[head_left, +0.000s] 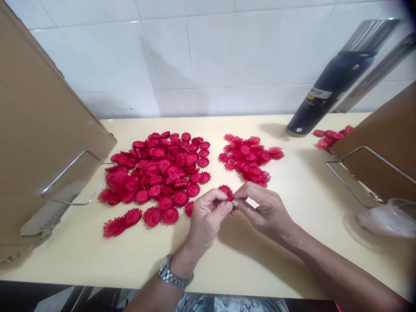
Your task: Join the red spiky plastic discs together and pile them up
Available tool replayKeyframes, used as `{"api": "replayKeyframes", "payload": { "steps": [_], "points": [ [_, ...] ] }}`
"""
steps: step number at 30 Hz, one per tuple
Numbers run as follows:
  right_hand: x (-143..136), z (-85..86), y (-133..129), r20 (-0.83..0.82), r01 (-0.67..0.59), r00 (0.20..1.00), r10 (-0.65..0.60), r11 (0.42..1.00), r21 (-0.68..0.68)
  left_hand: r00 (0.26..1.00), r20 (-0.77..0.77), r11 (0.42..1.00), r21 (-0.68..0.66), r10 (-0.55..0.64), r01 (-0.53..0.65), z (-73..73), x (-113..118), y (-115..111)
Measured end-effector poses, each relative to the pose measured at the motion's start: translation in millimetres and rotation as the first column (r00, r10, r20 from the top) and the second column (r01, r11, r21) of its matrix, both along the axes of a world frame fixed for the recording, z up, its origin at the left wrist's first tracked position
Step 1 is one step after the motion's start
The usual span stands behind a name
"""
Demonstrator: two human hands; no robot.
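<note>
Between my fingertips is a small red petalled flower piece, partly covered by my thumbs. My left hand, with a metal watch on its wrist, pinches it from the left. From the right, my right hand pinches the same flower piece with thumb and forefinger. Behind and left of my hands lies a large heap of red petalled flower pieces. A smaller heap of lighter, flatter red flower pieces sits just beyond my hands.
Cardboard panels stand at left and right, each with a bent wire by it. A dark blue bottle stands at the back right. More red pieces and a clear plastic bag lie at right. A tiled wall backs the table.
</note>
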State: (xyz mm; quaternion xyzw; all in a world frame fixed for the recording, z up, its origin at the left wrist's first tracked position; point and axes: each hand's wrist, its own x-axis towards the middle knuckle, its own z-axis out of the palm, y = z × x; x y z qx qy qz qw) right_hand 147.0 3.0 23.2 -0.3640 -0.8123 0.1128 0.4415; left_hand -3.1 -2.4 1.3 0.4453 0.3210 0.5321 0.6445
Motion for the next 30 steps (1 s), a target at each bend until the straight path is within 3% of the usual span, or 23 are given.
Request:
{"api": "replayKeyframes", "payload": {
  "steps": [8,15,18,22,30],
  "points": [
    [-2.9,0.2,-1.0,0.040,0.029,0.999,-0.030,0.999,0.039,0.993,-0.033,0.988,0.105,0.116,-0.111,0.1,3.2,-0.9],
    [-0.5,2.1,-1.6,-0.052,0.032,0.998,-0.034,0.998,-0.051,0.999,0.051,0.999,-0.048,-0.013,0.016,3.6,1.3,-1.5],
    [2.4,1.8,-0.6,-0.075,0.034,0.996,-0.044,0.990,-0.134,0.997,-0.072,0.999,-0.028,0.037,-0.040,4.0,2.2,-2.2],
    [3.6,-1.9,0.3,-0.057,0.032,0.998,-0.039,0.992,-0.124,0.953,-0.288,0.995,0.043,0.095,-0.087,6.6,3.1,-2.9],
    [2.1,-10.0,-0.8,0.017,0.065,0.998,-0.065,0.998,0.003,0.911,-0.405,0.996,0.064,0.078,-0.057,9.6,-0.5,-3.2]
  ]
}}
